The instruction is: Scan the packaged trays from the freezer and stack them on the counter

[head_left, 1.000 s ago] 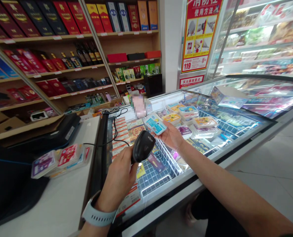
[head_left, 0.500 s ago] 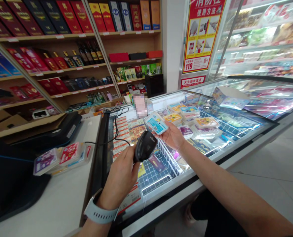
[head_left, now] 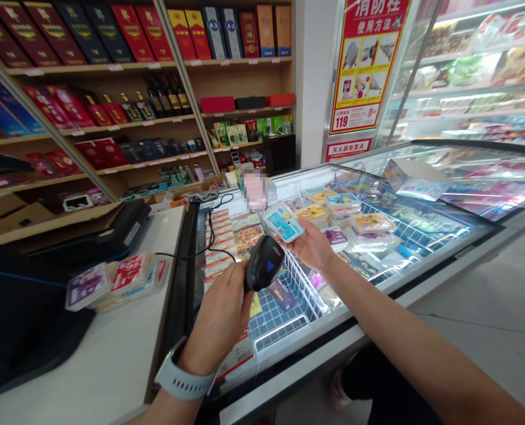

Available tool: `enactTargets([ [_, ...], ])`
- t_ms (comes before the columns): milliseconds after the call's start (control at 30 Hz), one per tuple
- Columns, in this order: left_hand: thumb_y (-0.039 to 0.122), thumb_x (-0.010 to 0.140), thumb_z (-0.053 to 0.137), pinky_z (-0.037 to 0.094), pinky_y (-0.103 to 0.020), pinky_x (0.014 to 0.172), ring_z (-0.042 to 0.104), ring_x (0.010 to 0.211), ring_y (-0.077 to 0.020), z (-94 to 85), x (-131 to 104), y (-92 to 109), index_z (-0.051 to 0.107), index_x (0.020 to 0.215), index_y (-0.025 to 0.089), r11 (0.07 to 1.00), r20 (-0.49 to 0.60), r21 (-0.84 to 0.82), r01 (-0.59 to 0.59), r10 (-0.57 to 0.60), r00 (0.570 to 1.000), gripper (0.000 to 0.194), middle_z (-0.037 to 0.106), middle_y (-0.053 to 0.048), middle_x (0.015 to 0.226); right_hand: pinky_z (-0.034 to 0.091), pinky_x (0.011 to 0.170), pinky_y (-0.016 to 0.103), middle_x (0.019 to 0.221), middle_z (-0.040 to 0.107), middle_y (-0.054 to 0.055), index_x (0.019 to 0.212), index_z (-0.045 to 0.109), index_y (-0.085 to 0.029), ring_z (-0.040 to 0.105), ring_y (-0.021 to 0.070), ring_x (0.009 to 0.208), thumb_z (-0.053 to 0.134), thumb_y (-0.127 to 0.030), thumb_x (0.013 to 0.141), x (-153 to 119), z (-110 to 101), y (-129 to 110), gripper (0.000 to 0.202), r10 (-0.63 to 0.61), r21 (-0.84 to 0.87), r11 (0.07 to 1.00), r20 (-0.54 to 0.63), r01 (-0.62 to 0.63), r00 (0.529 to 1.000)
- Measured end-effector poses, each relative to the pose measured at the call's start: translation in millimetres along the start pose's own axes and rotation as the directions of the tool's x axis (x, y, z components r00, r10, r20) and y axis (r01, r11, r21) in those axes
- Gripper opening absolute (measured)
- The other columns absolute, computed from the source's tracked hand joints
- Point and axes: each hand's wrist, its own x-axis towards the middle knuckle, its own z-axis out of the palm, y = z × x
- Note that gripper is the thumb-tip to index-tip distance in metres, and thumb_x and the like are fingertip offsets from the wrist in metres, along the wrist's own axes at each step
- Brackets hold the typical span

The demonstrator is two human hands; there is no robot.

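Scanner [head_left: 266, 264] in black, a small blue light showing on it, sits at the centre of the frame, gripped by the left hand [head_left: 224, 307], whose fingers curl closed around its handle. A watch [head_left: 186, 375] with a pale band is on that wrist. Just right of centre, the right hand [head_left: 313, 247] holds a blue-labelled pack [head_left: 283, 222] by its right and lower edges, tilted, label up; the pack lies just above and to the right of the scanner in the frame. A thin black cable [head_left: 209, 230] loops from the left towards the left hand. Both hands are above a freezer [head_left: 333, 348] with a lit interior, where a wire basket [head_left: 266, 321] shows below the hands. Right of the right hand, more packs [head_left: 344, 218] with orange, blue and purple labels lie piled; whether they rest on glass or in a basket I cannot tell. An open box [head_left: 417, 177] stands farther right. At the left of the frame, a bench [head_left: 124, 348] carries a small overlapping pile [head_left: 129, 274] of purple- and red-labelled packs, beside a dark device [head_left: 18, 307]. Shelves [head_left: 240, 79] with boxes and bottles fill the upper left, and a red poster [head_left: 368, 68] hangs at upper right.
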Motion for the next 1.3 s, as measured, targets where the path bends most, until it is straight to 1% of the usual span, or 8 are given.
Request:
enactTargets([
  [333,0.007,0.082,0.048,0.051,-0.042,0.089,0.06,0.102,-0.0252,1.0,-1,-2,0.044,0.116,0.019,1.0,-0.008,-0.021,-0.002,0.002,1.0,0.037,0.06,-0.009,0.109,0.056,0.071,0.032,0.089,0.073,0.009,0.108,0.061,-0.014,0.069,0.0193,0.078,0.037,-0.036,0.095,-1,3,-1,0.035,0.001,-0.004,1.0,-0.009,-0.001,1.0],
  [467,0.008,0.082,0.051,0.049,-0.044,0.092,0.058,0.105,-0.0256,2.6,-1,-4,0.044,0.119,0.018,1.0,0.002,-0.02,0.001,-0.001,1.0,0.039,0.059,-0.01,0.112,0.056,0.069,0.031,0.09,0.073,0.009,0.107,0.062,-0.014,0.069,0.0187,0.077,0.038,-0.035,0.095,-1,3,-1,0.034,-0.001,0.0,1.0,-0.017,0.001,1.0],
  [600,0.01,0.083,0.052,0.047,-0.045,0.094,0.057,0.106,-0.0264,2.8,-2,-5,0.045,0.119,0.019,1.0,-0.015,-0.02,-0.008,0.007,1.0,0.038,0.059,-0.01,0.113,0.056,0.07,0.031,0.091,0.073,0.009,0.107,0.062,-0.015,0.069,0.0183,0.074,0.041,-0.036,0.094,-2,4,-2,0.033,-0.001,-0.007,1.0,-0.037,0.001,0.999],
  [800,0.011,0.083,0.052,0.045,-0.047,0.096,0.056,0.108,-0.0272,2.7,0,-4,0.044,0.121,0.018,1.0,-0.028,-0.013,-0.022,0.022,0.999,0.04,0.059,-0.011,0.115,0.056,0.072,0.032,0.1,0.073,0.01,0.109,0.062,-0.015,0.069,0.0187,0.079,0.039,-0.038,0.094,-3,7,-3,0.036,0.005,-0.025,1.0,-0.017,-0.005,1.0],
  [967,0.009,0.081,0.054,0.044,-0.045,0.098,0.056,0.108,-0.0256,2.8,0,-1,0.044,0.122,0.019,1.0,-0.025,-0.006,-0.008,0.008,1.0,0.043,0.059,-0.009,0.118,0.056,0.067,0.032,0.095,0.073,0.01,0.107,0.061,-0.015,0.07,0.02,0.079,0.042,-0.037,0.092,-3,7,-2,0.033,0.016,-0.011,1.0,-0.069,-0.017,0.997],
  [1067,0.009,0.081,0.055,0.043,-0.045,0.098,0.055,0.107,-0.025,3.0,-1,0,0.044,0.121,0.018,1.0,-0.024,0.018,-0.012,0.013,1.0,0.042,0.059,-0.009,0.117,0.057,0.07,0.036,0.09,0.074,0.009,0.105,0.062,-0.014,0.07,0.0217,0.079,0.042,-0.032,0.089,-3,7,-5,0.031,-0.001,-0.021,1.0,-0.088,-0.001,0.996],
  [1167,0.011,0.082,0.055,0.044,-0.044,0.095,0.055,0.102,-0.0246,3.7,-1,1,0.046,0.118,0.017,0.999,-0.014,0.04,-0.022,0.023,1.0,0.038,0.06,-0.008,0.112,0.057,0.075,0.04,0.091,0.074,0.01,0.106,0.062,-0.014,0.07,0.0232,0.082,0.043,-0.028,0.086,-3,13,-13,0.03,-0.043,-0.038,0.998,-0.094,0.04,0.995],
  [1300,0.012,0.082,0.056,0.043,-0.043,0.095,0.055,0.101,-0.0248,5.6,-1,3,0.047,0.116,0.017,0.998,-0.004,0.058,-0.039,0.039,0.999,0.035,0.06,-0.009,0.111,0.058,0.076,0.04,0.093,0.073,0.009,0.104,0.062,-0.016,0.07,0.0232,0.083,0.047,-0.028,0.085,-6,33,-25,0.027,-0.118,-0.076,0.991,-0.11,0.11,0.987],
])
